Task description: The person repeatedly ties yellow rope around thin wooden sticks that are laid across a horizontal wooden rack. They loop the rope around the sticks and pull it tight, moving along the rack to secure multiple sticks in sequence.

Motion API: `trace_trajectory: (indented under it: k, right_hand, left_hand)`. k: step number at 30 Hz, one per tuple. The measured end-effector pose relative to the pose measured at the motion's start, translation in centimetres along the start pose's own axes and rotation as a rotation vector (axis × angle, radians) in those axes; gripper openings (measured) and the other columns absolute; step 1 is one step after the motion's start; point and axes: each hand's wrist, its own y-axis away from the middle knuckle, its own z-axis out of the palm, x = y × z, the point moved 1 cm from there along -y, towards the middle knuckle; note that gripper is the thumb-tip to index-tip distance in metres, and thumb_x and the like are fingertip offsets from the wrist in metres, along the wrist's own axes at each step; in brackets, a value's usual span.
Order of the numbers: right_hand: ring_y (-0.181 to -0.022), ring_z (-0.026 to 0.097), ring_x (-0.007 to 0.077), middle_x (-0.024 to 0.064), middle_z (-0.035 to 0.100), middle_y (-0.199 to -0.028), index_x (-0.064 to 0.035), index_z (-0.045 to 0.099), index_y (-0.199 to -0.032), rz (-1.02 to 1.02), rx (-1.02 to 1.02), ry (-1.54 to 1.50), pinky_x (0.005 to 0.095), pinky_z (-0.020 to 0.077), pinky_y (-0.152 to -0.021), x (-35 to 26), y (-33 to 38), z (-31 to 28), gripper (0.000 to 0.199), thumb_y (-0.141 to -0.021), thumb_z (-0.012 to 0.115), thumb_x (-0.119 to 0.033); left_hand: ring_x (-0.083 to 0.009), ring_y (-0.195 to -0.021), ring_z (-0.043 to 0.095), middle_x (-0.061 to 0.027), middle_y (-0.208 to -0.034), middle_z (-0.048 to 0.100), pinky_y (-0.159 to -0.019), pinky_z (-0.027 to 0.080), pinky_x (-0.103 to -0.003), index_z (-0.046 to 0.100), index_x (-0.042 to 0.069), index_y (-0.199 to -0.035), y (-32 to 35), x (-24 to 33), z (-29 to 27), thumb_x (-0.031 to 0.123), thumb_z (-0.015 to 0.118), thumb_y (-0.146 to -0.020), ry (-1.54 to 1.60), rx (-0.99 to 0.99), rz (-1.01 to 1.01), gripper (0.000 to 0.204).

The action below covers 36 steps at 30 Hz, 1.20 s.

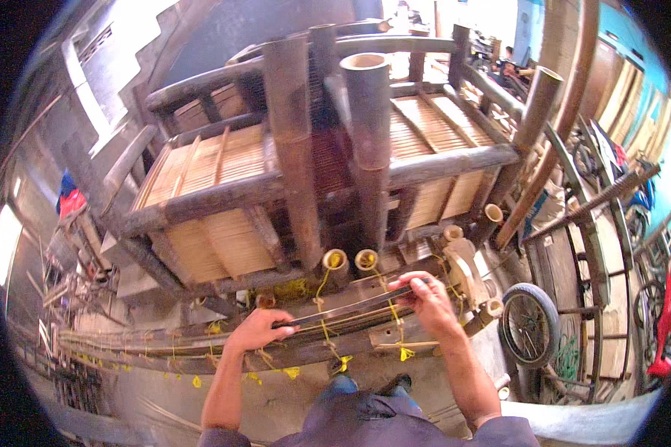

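A thin dark strip, which looks like a bamboo slat (354, 308), spans the space between my two hands. My left hand (258, 330) is closed round its left end. My right hand (429, 304) pinches it near the right end, between thumb and fingers. Under the strip lies a long row of similar slats (224, 344), running off to the left. Yellow strings (324, 328) cross this row at intervals, with knotted tails (405, 353) hanging at its near side. Just beyond my hands stand two upright bamboo tubes (335, 259) with yellow string inside.
A large dark bamboo furniture frame (335, 164) with pale slatted panels rises ahead. At right are a spoked wheel (530, 325), a ladder-like frame (596, 283) and a red object (665, 328). A person (508, 65) is far back at right. Wooden pieces (74, 283) clutter the left.
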Motion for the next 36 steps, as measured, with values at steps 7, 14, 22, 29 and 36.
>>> trace_trajectory:
  k: [7,14,22,29,36]
  right_hand:
    - [-0.095,0.058,0.0202,0.0068,0.061,-0.097,-0.0040,0.055,-0.111,-0.161,0.239,0.303,0.0359,0.0482,-0.086,-9.2,1.9,-12.3,0.033,-0.092,0.051,-0.031]
    - [-0.093,0.058,0.0203,0.0090,0.061,-0.099,-0.0027,0.053,-0.114,0.104,0.284,0.261,0.0368,0.0467,-0.089,-5.1,2.5,-12.0,0.036,-0.094,0.044,-0.031]
    - [-0.090,0.059,0.0217,0.0106,0.062,-0.097,-0.0012,0.055,-0.106,0.069,0.404,0.264,0.0363,0.0477,-0.087,-3.0,2.0,-11.4,0.031,-0.094,0.043,-0.027]
    - [-0.087,0.060,0.0229,0.0121,0.063,-0.095,0.0000,0.057,-0.099,-0.132,0.657,0.182,0.0359,0.0486,-0.085,-6.1,8.1,-15.8,0.027,-0.094,0.043,-0.023]
    - [-0.046,0.027,0.0111,-0.0020,0.027,-0.052,-0.0149,0.034,-0.065,-0.496,0.039,-0.397,0.0282,0.0258,-0.049,-10.6,5.3,2.1,0.037,-0.097,0.041,-0.033]
  left_hand:
    - [-0.0333,-0.098,0.057,-0.0138,-0.104,0.059,-0.082,0.048,-0.042,0.058,0.006,-0.108,1.6,10.0,-1.3,0.027,0.067,-0.077,-0.047,0.344,0.685,0.040]
    - [-0.0202,-0.086,0.061,-0.0040,-0.084,0.062,-0.070,0.049,-0.036,0.059,0.010,-0.085,8.0,24.7,-1.5,0.023,0.062,-0.079,-0.300,0.406,0.981,0.015]
    - [-0.0312,-0.084,0.060,-0.0123,-0.086,0.062,-0.072,0.049,-0.043,0.061,0.005,-0.086,-0.4,17.0,2.5,0.035,0.075,-0.061,0.075,0.367,0.832,0.041]
    - [-0.0368,-0.113,0.050,-0.0223,-0.120,0.051,-0.093,0.043,-0.044,0.044,-0.002,-0.126,-3.9,15.0,7.9,0.047,0.068,-0.073,0.103,0.076,0.394,0.076]
    - [-0.0332,-0.072,0.063,-0.0141,-0.072,0.063,-0.061,0.048,-0.042,0.062,0.010,-0.081,-6.5,7.8,10.7,0.048,0.046,-0.091,0.221,0.001,0.051,0.042]
